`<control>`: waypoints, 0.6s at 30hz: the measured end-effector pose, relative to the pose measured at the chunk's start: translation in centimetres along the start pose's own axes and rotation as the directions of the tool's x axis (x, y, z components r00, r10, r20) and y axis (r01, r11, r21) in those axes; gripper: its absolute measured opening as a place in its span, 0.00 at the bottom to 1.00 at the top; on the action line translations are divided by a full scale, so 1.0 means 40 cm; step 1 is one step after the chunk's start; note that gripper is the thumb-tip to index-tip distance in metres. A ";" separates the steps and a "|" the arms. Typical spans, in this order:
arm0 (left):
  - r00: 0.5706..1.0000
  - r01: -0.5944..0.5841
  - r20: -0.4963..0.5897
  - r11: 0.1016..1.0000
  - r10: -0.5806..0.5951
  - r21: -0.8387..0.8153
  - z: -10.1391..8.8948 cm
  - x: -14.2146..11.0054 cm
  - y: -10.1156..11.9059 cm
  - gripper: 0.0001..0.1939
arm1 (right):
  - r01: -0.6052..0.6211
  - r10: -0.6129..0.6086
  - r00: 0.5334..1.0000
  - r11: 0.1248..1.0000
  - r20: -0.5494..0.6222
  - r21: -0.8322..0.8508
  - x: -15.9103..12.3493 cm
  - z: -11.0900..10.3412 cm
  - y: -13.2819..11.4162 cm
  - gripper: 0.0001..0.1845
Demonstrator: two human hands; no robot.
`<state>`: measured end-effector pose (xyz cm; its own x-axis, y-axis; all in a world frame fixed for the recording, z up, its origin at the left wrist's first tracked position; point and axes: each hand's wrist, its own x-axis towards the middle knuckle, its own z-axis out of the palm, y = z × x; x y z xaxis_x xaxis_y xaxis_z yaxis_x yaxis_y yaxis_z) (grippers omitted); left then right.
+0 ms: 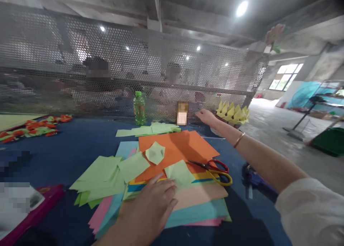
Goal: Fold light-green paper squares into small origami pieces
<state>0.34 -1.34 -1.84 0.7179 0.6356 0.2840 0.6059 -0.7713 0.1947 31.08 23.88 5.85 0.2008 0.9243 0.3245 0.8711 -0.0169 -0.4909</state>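
My left hand (150, 205) lies flat, fingers together, on a stack of coloured paper sheets (199, 206), its fingertips touching a light green paper square (180, 172). A folded light green piece (155, 153) rests on the orange top sheet (185, 145). My right hand (205, 117) reaches far across the blue table (67, 149) with fingers stretched out, holding nothing, close to a small blurred card (182, 113) and a yellow-green paper lotus (233, 113).
Red and yellow scissors (216, 170) lie on the stack's right side. More green squares sit at left (99, 179) and at the back (147, 130). A green bottle (139, 108) stands by the perforated metal screen (134, 70). Orange-green folded pieces (34, 126) lie far left.
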 end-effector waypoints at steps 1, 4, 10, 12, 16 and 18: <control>1.000 0.003 -0.002 1.000 -0.003 -0.014 -0.001 0.000 0.001 0.12 | -0.001 0.001 1.000 1.000 0.022 -0.006 -0.014 -0.002 -0.001 0.18; 1.000 0.016 -0.013 0.999 -0.017 -0.029 -0.001 0.001 0.003 0.12 | -0.012 0.012 0.998 1.000 0.058 -0.006 -0.037 0.023 -0.005 0.18; 1.000 0.016 0.015 1.000 -0.016 0.003 -0.014 0.003 0.003 0.11 | -0.098 0.096 0.995 0.993 0.029 0.058 -0.003 0.166 -0.006 0.18; 1.000 -0.023 0.008 1.000 0.023 0.001 -0.009 0.001 -0.006 0.11 | -0.120 0.120 0.993 0.989 0.007 0.085 0.021 0.211 -0.003 0.18; 0.997 -0.066 -0.033 0.997 0.067 0.029 0.050 -0.006 -0.045 0.11 | -0.127 0.133 0.991 0.983 -0.031 0.135 0.064 0.280 -0.007 0.18; 0.986 -0.112 -0.114 0.991 0.121 0.076 0.088 -0.008 -0.062 0.10 | -0.118 0.128 0.991 0.981 -0.050 0.156 0.079 0.303 -0.013 0.18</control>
<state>-0.18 0.48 -5.70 0.7419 0.5299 0.4108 0.5457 -0.8332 0.0893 25.85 31.44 -2.67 0.3326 0.8942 0.2995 0.7605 -0.0665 -0.6460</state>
